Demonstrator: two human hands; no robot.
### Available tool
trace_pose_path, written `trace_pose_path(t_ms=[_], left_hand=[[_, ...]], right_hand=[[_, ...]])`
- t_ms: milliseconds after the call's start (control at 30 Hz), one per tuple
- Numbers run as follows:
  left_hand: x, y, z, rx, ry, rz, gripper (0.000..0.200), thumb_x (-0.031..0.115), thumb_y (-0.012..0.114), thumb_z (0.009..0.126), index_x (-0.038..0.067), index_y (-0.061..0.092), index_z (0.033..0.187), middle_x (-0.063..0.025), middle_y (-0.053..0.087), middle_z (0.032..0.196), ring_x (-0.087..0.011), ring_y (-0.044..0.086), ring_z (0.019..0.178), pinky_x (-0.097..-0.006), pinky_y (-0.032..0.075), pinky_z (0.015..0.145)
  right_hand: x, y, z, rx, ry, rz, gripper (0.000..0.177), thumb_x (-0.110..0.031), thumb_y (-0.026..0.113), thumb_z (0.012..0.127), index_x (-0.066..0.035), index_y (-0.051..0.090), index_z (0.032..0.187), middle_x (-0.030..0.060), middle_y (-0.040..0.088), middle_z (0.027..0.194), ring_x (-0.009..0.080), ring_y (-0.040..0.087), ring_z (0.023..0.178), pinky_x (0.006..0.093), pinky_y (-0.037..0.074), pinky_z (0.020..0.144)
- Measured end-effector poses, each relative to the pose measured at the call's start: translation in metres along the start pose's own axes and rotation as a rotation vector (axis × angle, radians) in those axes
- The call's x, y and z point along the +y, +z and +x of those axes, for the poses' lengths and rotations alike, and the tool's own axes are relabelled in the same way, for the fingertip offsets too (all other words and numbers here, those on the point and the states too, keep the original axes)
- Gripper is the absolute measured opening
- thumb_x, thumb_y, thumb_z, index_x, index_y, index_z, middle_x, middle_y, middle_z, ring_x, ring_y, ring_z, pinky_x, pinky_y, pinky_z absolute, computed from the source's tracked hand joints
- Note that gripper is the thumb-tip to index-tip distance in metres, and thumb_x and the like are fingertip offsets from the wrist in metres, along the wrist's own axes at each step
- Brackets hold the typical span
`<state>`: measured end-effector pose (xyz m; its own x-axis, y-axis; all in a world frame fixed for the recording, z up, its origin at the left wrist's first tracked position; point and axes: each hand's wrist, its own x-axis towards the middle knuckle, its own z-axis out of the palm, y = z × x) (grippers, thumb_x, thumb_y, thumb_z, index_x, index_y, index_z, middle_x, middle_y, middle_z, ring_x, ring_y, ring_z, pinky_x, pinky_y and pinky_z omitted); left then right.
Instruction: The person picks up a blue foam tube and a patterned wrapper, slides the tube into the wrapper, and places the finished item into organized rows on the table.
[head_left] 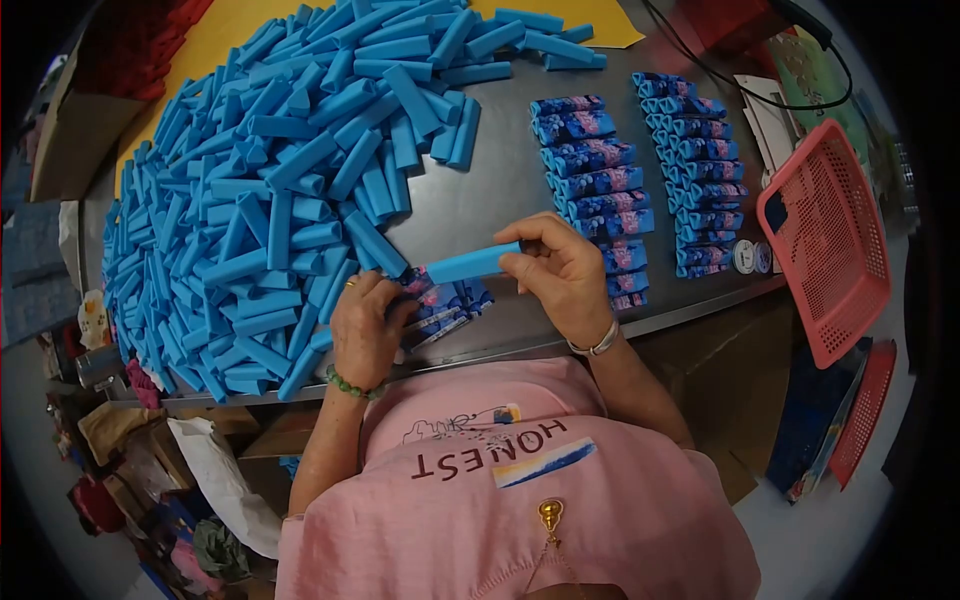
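Note:
Between the thumb and fingers of my right hand (560, 270) is a light-blue, stiff-looking tube (468, 264), held nearly level above the table's front edge. Its free end points left, toward my other hand. My left hand (365, 320), fingers curled, pinches the edge of a blue-and-pink patterned sleeve (432, 292); its fingertips are partly hidden. Several more patterned sleeves (455, 312) lie flat in a small stack under the tube. A large heap of similar blue tubes (270, 190) rises just beyond and left of my left hand.
Two columns of tubes in patterned sleeves (605, 182) lie right of my hands on the metal table (465, 205). Round white spools (745, 257) sit near a pink plastic basket (835, 250) at the right edge. Yellow sheeting (230, 30) lies beneath the heap. A black cable (790, 102) curves at upper right.

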<state>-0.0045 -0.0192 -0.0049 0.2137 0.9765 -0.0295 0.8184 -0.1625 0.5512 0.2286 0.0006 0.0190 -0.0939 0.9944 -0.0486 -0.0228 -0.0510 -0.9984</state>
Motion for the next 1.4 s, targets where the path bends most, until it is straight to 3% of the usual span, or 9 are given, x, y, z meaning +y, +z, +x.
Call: trace_pose_path(t_ms=[100,300,600,700,900,1100,1167,1267,1400], left_hand=[[0.001,0.003,0.002,0.116,0.126,0.01,0.018,0.006,0.074,0.066,0.004,0.065,0.081,-0.0094,0.058,0.084,-0.0295,0.056,0.079,-0.0381,0.045,0.067],[-0.004,0.004,-0.001,0.225,-0.024,-0.268,0.012,0.002,0.072,0.071,0.001,0.066,0.082,-0.0097,0.054,0.076,-0.0245,0.053,0.07,-0.0322,0.042,0.061],[0.012,-0.02,0.011,-0.112,-0.085,-0.577,0.006,0.001,0.068,0.079,-0.004,0.066,0.082,-0.0044,0.049,0.073,-0.0159,0.046,0.065,-0.0294,0.038,0.059],[0.014,-0.022,0.013,-0.199,-0.054,-0.595,0.008,0.001,0.069,0.077,-0.004,0.066,0.082,-0.0055,0.049,0.073,-0.0173,0.047,0.065,-0.0294,0.038,0.059],[0.03,-0.022,0.016,-0.087,0.15,-0.259,0.015,0.003,0.07,0.077,-0.003,0.067,0.091,-0.0058,0.055,0.079,-0.0158,0.052,0.071,-0.027,0.041,0.062],[0.036,-0.013,0.022,-0.123,0.0,-0.666,0.03,0.005,0.072,0.075,0.0,0.068,0.104,-0.0081,0.063,0.088,-0.018,0.057,0.08,-0.0269,0.045,0.073],[0.032,-0.015,0.021,-0.175,-0.079,-0.838,0.028,0.006,0.073,0.077,-0.001,0.068,0.103,-0.0069,0.064,0.091,-0.0155,0.057,0.084,-0.0262,0.045,0.078],[0.031,-0.02,0.022,-0.19,-0.103,-0.903,0.028,0.007,0.073,0.077,0.0,0.069,0.103,-0.0061,0.065,0.093,-0.015,0.057,0.086,-0.0262,0.045,0.079],[0.037,-0.019,0.024,-0.176,-0.06,-0.897,0.029,0.007,0.074,0.077,0.0,0.069,0.105,-0.0061,0.064,0.093,-0.0149,0.058,0.087,-0.026,0.045,0.08]], right_hand=[[0.003,-0.007,-0.001,0.007,-0.014,-0.056,0.019,0.006,0.061,0.083,0.003,0.063,0.101,0.0041,0.054,0.09,0.0056,0.053,0.067,0.0175,0.044,0.056],[0.005,-0.013,-0.002,0.03,-0.062,-0.046,0.018,0.007,0.06,0.084,0.003,0.062,0.102,0.0049,0.054,0.093,0.006,0.053,0.068,0.0177,0.044,0.055],[-0.002,-0.026,0.002,-0.036,0.092,0.24,0.014,0.002,0.063,0.084,0.001,0.064,0.098,0.0025,0.057,0.088,0.0048,0.056,0.067,0.0169,0.046,0.054],[-0.004,-0.026,0.003,-0.05,0.031,0.119,0.013,0.002,0.062,0.084,0.001,0.064,0.097,0.0023,0.057,0.087,0.0057,0.057,0.066,0.0163,0.045,0.053],[-0.005,-0.022,0.002,-0.001,-0.141,-0.174,0.016,0.005,0.059,0.084,0.001,0.064,0.1,0.0036,0.056,0.095,0.0063,0.055,0.068,0.0172,0.044,0.055],[-0.009,-0.005,0.003,-0.064,-0.235,-0.328,0.015,0.002,0.058,0.087,0.001,0.064,0.1,0.0032,0.057,0.094,0.0064,0.056,0.068,0.0177,0.045,0.055],[-0.009,-0.005,0.005,-0.066,0.042,0.138,0.016,-0.003,0.057,0.09,0.002,0.063,0.104,0.0036,0.06,0.093,0.0092,0.062,0.072,0.0183,0.049,0.056],[-0.006,-0.008,0.008,-0.104,0.28,0.382,0.019,-0.005,0.055,0.092,0.003,0.061,0.108,0.0066,0.064,0.092,0.0136,0.067,0.075,0.0199,0.053,0.057],[-0.002,-0.001,0.004,-0.147,0.323,0.396,0.02,-0.004,0.056,0.091,0.004,0.059,0.109,0.0112,0.066,0.091,0.0163,0.069,0.075,0.0214,0.055,0.056]])
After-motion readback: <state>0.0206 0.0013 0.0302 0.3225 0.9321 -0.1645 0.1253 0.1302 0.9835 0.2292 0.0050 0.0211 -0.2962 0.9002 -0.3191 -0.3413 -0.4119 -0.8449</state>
